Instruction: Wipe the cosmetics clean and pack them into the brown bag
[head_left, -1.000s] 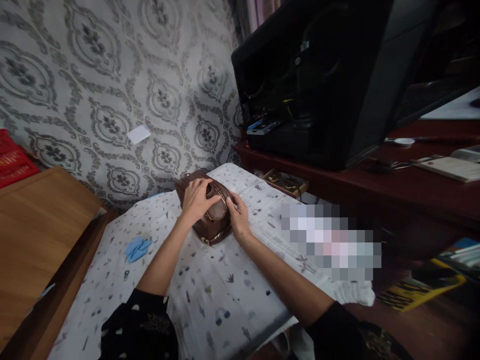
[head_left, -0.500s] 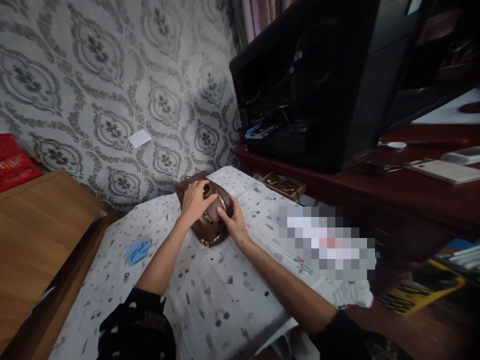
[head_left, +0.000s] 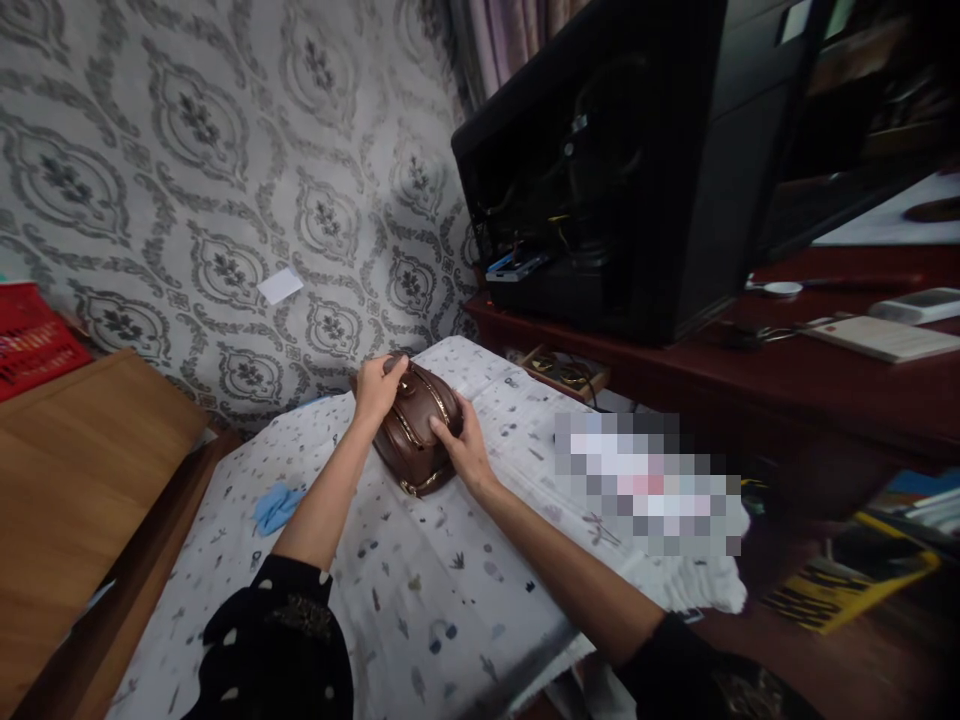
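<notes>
A brown leather handbag with gold zips lies on the patterned white cloth. My left hand is closed at the bag's far left top edge, its thumb near a gold fitting; part of the fingers is hidden behind the bag. My right hand grips the right side of the bag, thumb on top of the leather and fingers around the far side. A crumpled blue cloth lies to the left of my left forearm.
To the right, a dark red desk bears a large black computer case. Beneath the desk edge is a small open wooden drawer. A wooden cabinet stands at left with a red basket on it.
My left hand has moved from the middle of the bag to its far left edge, uncovering more of the leather and zips. The right hand stays on the bag's right side.
</notes>
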